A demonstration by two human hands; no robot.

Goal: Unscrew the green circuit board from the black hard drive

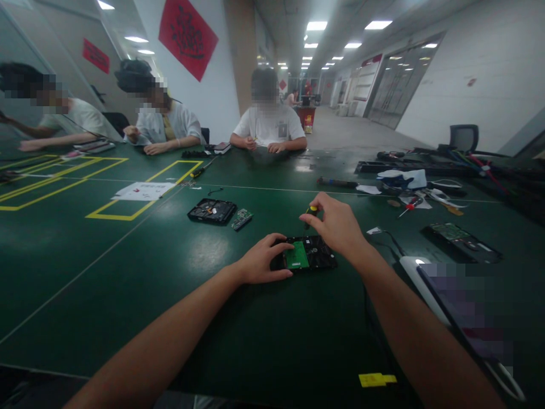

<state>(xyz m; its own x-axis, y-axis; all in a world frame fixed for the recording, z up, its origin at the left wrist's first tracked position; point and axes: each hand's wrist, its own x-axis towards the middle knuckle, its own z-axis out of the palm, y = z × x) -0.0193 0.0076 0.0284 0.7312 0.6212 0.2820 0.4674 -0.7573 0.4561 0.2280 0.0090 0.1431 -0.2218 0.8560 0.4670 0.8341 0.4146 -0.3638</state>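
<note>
A hard drive with a green circuit board [321, 254] lies board side up on the green table [204, 318] in front of me. My left hand [267, 258] rests at its left end, fingers apart, thumb at the near edge and a fingertip on the board. Above the drive's far edge, my right hand [334, 218] is closed around a screwdriver [314, 210] with a yellow and black handle. The screwdriver points down, and its tip is hard to make out. Left of the drive lie another black drive [212, 211] and a loose circuit board [242, 219].
A third drive [464, 241] lies at the right, near a tablet-like device [460, 318] with a cable. Tools and scraps, including a red screwdriver [410, 208], are spread behind them. A paper sheet [145, 191] lies far left. Several people sit across the table.
</note>
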